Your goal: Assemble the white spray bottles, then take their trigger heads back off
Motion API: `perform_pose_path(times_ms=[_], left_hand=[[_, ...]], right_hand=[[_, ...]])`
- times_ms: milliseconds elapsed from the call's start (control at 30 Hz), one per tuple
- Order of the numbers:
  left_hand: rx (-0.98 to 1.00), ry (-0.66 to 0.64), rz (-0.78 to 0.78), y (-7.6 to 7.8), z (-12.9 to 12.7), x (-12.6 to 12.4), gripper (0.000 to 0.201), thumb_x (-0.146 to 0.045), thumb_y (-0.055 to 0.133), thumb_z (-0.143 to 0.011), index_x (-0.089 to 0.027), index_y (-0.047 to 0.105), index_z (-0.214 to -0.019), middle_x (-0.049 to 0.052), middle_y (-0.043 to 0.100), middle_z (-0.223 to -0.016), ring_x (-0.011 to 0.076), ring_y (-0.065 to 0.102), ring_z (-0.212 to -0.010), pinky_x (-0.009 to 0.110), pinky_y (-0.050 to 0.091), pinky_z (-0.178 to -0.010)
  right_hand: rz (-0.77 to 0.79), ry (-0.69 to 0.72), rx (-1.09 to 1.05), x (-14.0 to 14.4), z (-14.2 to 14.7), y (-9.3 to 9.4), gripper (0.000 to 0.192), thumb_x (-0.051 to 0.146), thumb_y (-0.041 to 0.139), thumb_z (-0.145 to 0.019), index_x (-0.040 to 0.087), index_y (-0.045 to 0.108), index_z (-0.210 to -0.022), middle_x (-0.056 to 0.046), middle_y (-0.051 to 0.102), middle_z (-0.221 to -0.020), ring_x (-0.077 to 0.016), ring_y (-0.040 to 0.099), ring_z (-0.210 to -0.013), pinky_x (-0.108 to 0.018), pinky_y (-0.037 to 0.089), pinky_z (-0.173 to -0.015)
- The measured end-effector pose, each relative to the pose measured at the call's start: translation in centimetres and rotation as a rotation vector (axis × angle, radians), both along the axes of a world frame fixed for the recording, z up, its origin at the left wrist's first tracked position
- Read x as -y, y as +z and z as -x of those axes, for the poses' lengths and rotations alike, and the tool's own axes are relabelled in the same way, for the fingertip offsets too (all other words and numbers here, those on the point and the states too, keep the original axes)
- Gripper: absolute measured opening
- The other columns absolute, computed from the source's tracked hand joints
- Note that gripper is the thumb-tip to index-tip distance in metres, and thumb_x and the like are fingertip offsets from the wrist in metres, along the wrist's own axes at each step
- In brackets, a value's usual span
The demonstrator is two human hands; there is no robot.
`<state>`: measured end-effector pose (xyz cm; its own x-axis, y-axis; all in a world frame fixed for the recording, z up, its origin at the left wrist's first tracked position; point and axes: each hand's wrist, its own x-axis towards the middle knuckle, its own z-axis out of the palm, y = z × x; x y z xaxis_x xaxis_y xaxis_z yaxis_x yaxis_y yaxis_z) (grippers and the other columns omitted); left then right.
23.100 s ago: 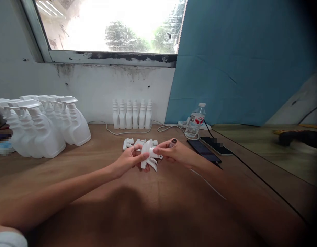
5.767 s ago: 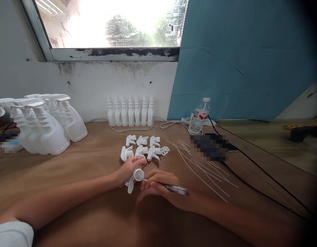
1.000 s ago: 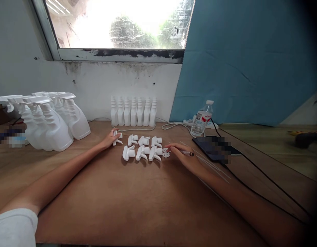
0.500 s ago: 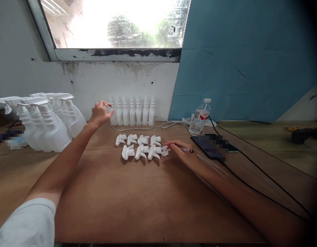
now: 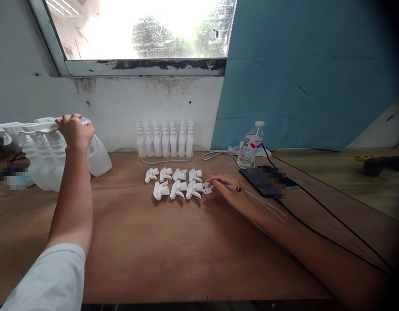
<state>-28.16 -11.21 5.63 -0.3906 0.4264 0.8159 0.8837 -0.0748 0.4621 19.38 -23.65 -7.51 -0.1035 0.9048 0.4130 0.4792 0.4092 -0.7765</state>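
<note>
My left hand (image 5: 75,131) is closed over the trigger head of a white spray bottle (image 5: 100,157) at the left. Part of that bottle is hidden behind my hand and forearm. More white spray bottles (image 5: 45,155) with trigger heads fitted stand close beside it. A pen (image 5: 232,187) lies in the grip of my right hand (image 5: 233,196), whose fingertips rest by a small pile of white rings (image 5: 207,188). Just left of the rings, white trigger heads (image 5: 178,190) lie in two rows on the table.
Several headless white bottles (image 5: 166,140) line the wall below the window. Farther right are a clear water bottle (image 5: 250,147), a white cable (image 5: 215,156), dark phones (image 5: 259,183) with black cords and thin white tubes (image 5: 267,203) on the wooden table (image 5: 160,250).
My left hand has moved left from beside the headless bottles onto a spray bottle's head. That bottle has shifted slightly. My right hand stays by the rings with the pen.
</note>
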Motion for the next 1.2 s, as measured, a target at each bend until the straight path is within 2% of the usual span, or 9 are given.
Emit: perform_pose_path(times_ms=[233,433,600,733,800,867,933,1100,1200], left_hand=[[0.024,-0.134,-0.089,1.1,-0.1,0.0,0.024,0.002,0.059,-0.071,-0.014,0.062,-0.088,-0.002,0.061,-0.084,0.0135,0.047,-0.080,0.031,0.040,-0.095],[0.019,-0.227,-0.209,3.1,-3.1,1.5,0.022,0.001,0.064,-0.074,-0.015,0.066,-0.089,-0.005,0.064,-0.077,0.0099,0.051,-0.070,0.029,0.045,-0.089],[0.081,-0.449,-0.320,4.4,-6.6,3.4,0.023,-0.001,0.070,-0.071,-0.013,0.069,-0.091,-0.004,0.070,-0.080,0.0077,0.055,-0.065,0.023,0.049,-0.068],[0.126,-0.733,-0.330,4.7,-10.2,5.3,0.023,-0.004,0.071,-0.072,-0.014,0.069,-0.093,0.001,0.073,-0.092,0.0079,0.058,-0.067,0.021,0.048,-0.060],[0.144,-0.840,-0.304,4.6,-12.2,6.3,0.022,-0.007,0.072,-0.073,-0.016,0.068,-0.093,0.002,0.073,-0.095,0.0084,0.060,-0.069,0.021,0.048,-0.059],[0.134,-0.931,-0.259,4.3,-14.2,7.2,0.020,-0.010,0.072,-0.074,-0.018,0.068,-0.093,0.002,0.073,-0.096,0.0097,0.062,-0.072,0.022,0.050,-0.060],[0.126,-1.041,-0.190,3.9,-16.1,8.2,0.019,-0.013,0.073,-0.075,-0.018,0.067,-0.093,0.004,0.072,-0.097,0.0121,0.065,-0.077,0.023,0.052,-0.064],[0.146,-1.279,-0.023,2.9,-19.6,10.7,0.020,-0.025,0.074,-0.077,-0.018,0.064,-0.093,0.005,0.071,-0.101,0.0181,0.068,-0.091,0.029,0.057,-0.074],[0.145,-1.350,0.033,2.4,-21.0,11.9,0.024,-0.033,0.074,-0.078,-0.018,0.062,-0.093,0.006,0.071,-0.102,0.0204,0.068,-0.095,0.032,0.058,-0.078]], right_hand=[[-0.003,-0.011,-0.089,0.2,0.0,0.1,0.028,0.037,0.052,-0.088,0.020,0.055,-0.110,-0.006,0.071,-0.090,-0.0206,0.068,-0.087,-0.033,0.050,-0.082],[-0.026,-0.010,-0.135,-0.9,-0.3,-1.0,0.034,0.045,0.054,-0.088,0.020,0.049,-0.111,-0.005,0.067,-0.088,-0.0198,0.067,-0.086,-0.034,0.050,-0.083],[-0.114,-0.070,-0.105,-1.4,-0.6,-0.5,0.046,0.060,0.045,-0.089,0.021,0.048,-0.113,-0.002,0.061,-0.083,-0.0161,0.063,-0.075,-0.029,0.051,-0.074],[-0.035,0.009,-0.002,-1.2,-0.6,2.8,0.054,0.064,0.029,-0.094,0.022,0.050,-0.119,0.005,0.047,-0.054,-0.0124,0.050,-0.046,-0.025,0.041,-0.051],[0.023,0.097,0.026,-1.0,-0.2,5.2,0.053,0.063,0.032,-0.094,0.020,0.058,-0.110,0.006,0.044,-0.046,-0.0116,0.046,-0.038,-0.025,0.039,-0.047],[-0.045,0.164,0.041,-0.6,0.7,7.6,0.047,0.060,0.042,-0.092,0.018,0.064,-0.093,0.002,0.053,-0.051,-0.0122,0.054,-0.045,-0.025,0.045,-0.054],[-0.157,0.206,0.054,-0.2,2.1,9.9,0.040,0.056,0.052,-0.089,0.019,0.065,-0.086,-0.001,0.060,-0.061,-0.0125,0.058,-0.053,-0.025,0.047,-0.056],[-0.253,0.189,-0.044,0.9,5.6,14.0,0.038,0.050,0.068,-0.079,0.021,0.064,-0.104,0.000,0.061,-0.072,-0.0087,0.051,-0.053,-0.021,0.040,-0.045],[-0.246,0.236,-0.057,1.6,6.8,15.1,0.036,0.045,0.075,-0.073,0.019,0.066,-0.097,0.002,0.058,-0.072,-0.0073,0.051,-0.056,-0.020,0.039,-0.047]])
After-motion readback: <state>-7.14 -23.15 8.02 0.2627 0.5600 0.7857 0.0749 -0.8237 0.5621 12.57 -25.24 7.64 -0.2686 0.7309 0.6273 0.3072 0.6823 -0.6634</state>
